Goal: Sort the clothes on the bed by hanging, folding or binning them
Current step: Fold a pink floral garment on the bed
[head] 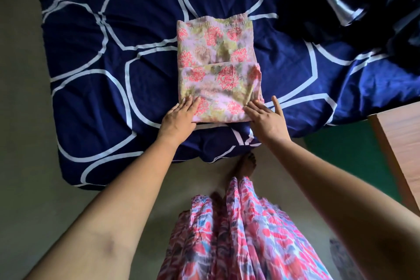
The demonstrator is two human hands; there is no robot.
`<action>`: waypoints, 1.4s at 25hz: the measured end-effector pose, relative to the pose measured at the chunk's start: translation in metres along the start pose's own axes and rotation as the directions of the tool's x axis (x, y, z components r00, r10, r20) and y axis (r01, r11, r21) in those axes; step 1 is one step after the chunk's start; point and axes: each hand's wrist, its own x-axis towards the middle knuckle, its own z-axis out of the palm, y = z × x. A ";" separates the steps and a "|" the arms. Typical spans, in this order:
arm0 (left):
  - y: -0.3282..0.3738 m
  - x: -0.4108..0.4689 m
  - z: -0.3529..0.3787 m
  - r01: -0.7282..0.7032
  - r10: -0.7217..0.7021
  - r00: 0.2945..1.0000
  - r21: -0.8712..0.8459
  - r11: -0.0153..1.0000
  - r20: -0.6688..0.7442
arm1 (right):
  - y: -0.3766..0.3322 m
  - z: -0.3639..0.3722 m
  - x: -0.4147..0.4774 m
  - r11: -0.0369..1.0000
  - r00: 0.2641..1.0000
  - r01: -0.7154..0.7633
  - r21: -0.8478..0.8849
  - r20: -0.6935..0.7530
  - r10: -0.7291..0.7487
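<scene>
Bare grey floor (pixel 20 166) meets the bed's navy, white-ringed sheet (pixel 113 52). At its near edge lies a folded floral garment (pixel 218 63); the left hand (pixel 179 118) and right hand (pixel 267 118) rest flat-fingered on its near corners. A wooden cabinet (pixel 402 134) stands to the right, and dark bedding (pixel 341 7) is heaped at the far right.

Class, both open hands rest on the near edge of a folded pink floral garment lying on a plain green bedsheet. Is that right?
Wrong sheet. In the head view the left hand and right hand do rest on the folded pink floral garment, but its bedsheet is navy blue with white rings.
</scene>
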 end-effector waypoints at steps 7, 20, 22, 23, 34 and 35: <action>0.011 -0.059 -0.017 -0.020 0.030 0.982 -0.057 0.998 0.187 | -0.016 -0.004 -0.061 0.995 0.998 0.026 0.094 0.059 -0.031; -0.005 -0.082 -0.053 0.163 0.115 0.856 -0.475 0.865 0.504 | -0.010 -0.080 -0.052 0.746 0.731 -0.438 0.502 0.682 -0.029; -0.020 -0.064 -0.059 0.227 0.060 0.899 -0.580 0.782 0.433 | -0.004 -0.089 -0.037 0.622 0.769 -0.504 0.599 0.639 0.008; -0.028 -0.053 -0.061 0.243 0.030 0.920 -0.630 0.738 0.390 | -0.003 -0.094 -0.030 0.547 0.785 -0.531 0.647 0.618 0.032; -0.015 0.045 -0.040 0.336 -0.527 0.831 -0.915 0.222 0.177 | 0.014 -0.039 0.072 0.313 0.752 -0.611 0.727 0.410 0.517; -0.014 0.052 -0.036 0.351 -0.560 0.809 -0.911 0.218 0.178 | 0.014 -0.033 0.078 0.375 0.747 -0.628 0.682 0.392 0.537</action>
